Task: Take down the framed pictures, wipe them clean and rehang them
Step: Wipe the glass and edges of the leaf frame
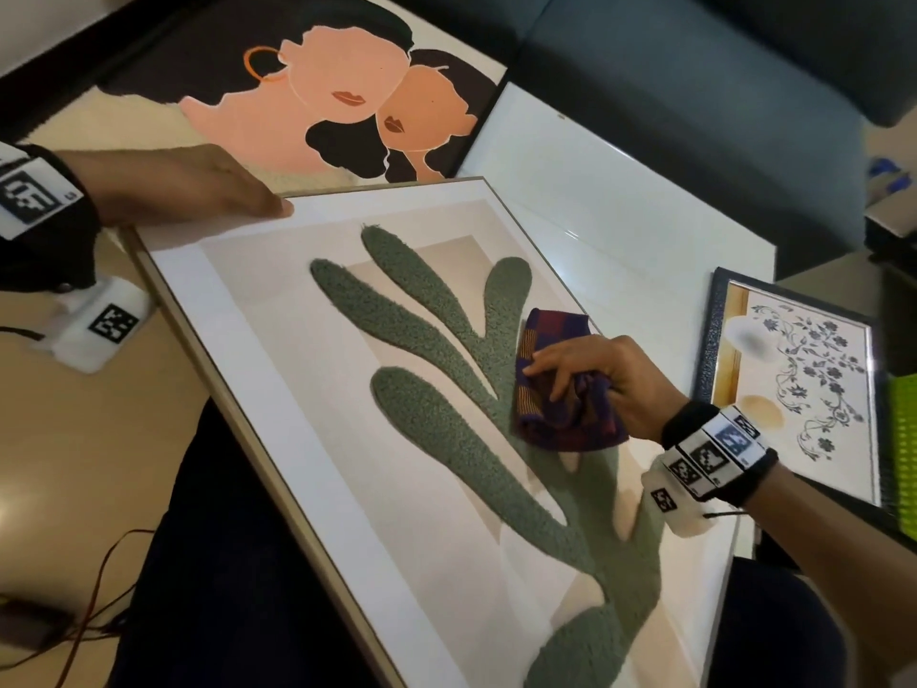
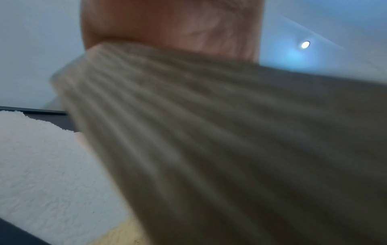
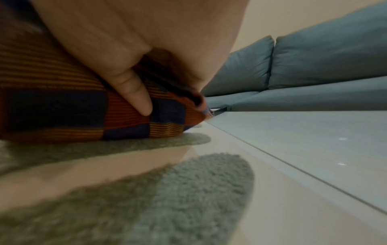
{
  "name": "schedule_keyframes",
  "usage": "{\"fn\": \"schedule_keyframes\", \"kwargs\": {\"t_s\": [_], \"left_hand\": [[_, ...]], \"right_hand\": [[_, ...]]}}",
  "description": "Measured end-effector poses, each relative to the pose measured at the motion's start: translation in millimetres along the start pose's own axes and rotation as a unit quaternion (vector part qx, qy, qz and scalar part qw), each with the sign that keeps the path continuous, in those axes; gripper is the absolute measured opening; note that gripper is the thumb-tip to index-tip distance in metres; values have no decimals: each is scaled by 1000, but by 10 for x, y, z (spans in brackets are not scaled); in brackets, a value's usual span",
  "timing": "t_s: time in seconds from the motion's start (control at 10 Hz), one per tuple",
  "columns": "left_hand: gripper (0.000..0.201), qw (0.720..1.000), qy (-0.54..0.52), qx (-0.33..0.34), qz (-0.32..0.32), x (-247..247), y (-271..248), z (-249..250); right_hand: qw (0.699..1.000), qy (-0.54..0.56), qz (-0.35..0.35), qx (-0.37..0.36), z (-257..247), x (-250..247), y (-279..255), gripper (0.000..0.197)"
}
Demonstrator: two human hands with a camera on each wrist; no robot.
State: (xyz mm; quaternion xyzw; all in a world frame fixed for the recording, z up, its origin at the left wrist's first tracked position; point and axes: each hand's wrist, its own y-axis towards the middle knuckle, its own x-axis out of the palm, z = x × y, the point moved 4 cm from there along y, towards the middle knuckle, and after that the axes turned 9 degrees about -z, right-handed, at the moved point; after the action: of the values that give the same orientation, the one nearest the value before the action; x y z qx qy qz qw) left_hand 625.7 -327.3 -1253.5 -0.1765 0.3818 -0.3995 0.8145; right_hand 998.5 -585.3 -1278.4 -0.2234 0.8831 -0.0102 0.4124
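I've got the big cactus picture (image 1: 397, 439) lying tilted across my lap and the edge of the white table (image 1: 620, 201). My right hand (image 1: 610, 384) is bunched around the checked cloth (image 1: 560, 384), fingers pressing it onto the glass beside the green stem. My left hand (image 1: 188, 186) lies flat on the top corner, fingers straight. Two more frames wait nearby: the faces picture (image 1: 347, 91) above, the floral picture (image 1: 794, 379) on the right (partly cut off).
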Motion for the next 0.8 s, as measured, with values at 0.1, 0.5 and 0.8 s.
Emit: {"fn": "schedule_keyframes", "kwargs": {"t_s": [0.1,0.5,0.8], "left_hand": [[40,1000,13,7,-1,56,51,41],[46,1000,21,-4,8,-31,272,-161],[73,998,55,-35,24,-155,678,-569]], "right_hand": [[996,14,43,77,246,-117,61,55],[968,-35,77,236,670,-295,317,64],[953,-62,51,293,821,-392,540,72]]}}
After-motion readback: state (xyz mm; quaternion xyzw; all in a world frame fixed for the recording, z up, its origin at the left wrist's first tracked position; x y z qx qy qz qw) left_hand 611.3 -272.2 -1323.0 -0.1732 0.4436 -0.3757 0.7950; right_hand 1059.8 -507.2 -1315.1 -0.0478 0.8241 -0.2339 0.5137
